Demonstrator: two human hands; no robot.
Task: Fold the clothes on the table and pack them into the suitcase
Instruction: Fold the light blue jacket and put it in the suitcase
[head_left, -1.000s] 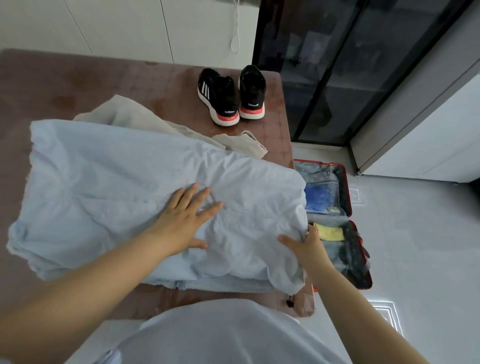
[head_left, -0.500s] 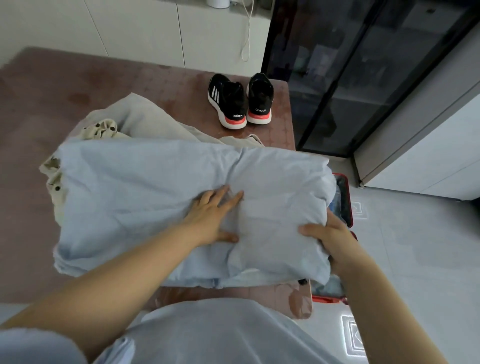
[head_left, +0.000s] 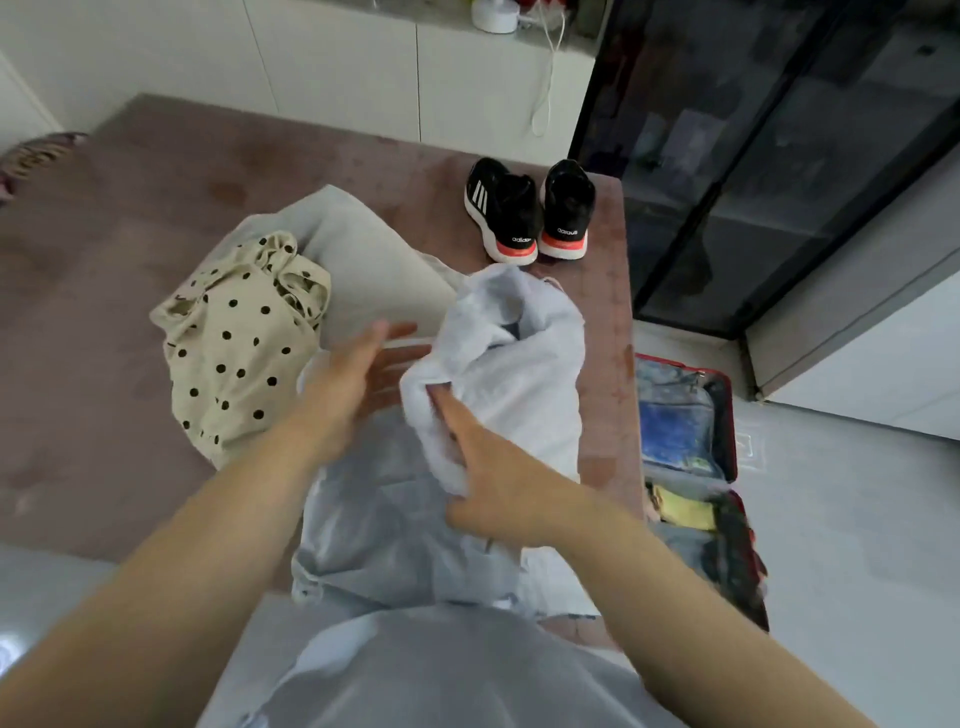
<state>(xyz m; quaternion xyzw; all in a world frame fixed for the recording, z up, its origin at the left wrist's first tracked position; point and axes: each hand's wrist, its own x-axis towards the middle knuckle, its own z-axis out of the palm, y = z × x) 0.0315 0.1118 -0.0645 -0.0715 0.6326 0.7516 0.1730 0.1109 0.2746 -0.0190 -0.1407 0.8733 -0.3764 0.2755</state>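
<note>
Where the hands met: the right hand (head_left: 488, 483) clutched a bunch of the pale blue garment (head_left: 524, 364), fingers curled into the cloth; the blurred left hand (head_left: 358, 374) was spread flat, holding nothing.
Blue garment: heaped at the table's near right edge.
Nearby: a cream polka-dot garment (head_left: 239, 353) and a beige garment (head_left: 374, 270) lay left; black sneakers (head_left: 524, 213) stood behind.
In the way: the raised bunch hid part of the beige garment.
Suitcase (head_left: 731, 415): open on the floor, just right of the table.
Surface: brownish table (head_left: 104, 312).
Room: white cabinets (head_left: 337, 67), dark glass doors (head_left: 779, 156), grey floor (head_left: 857, 545).
</note>
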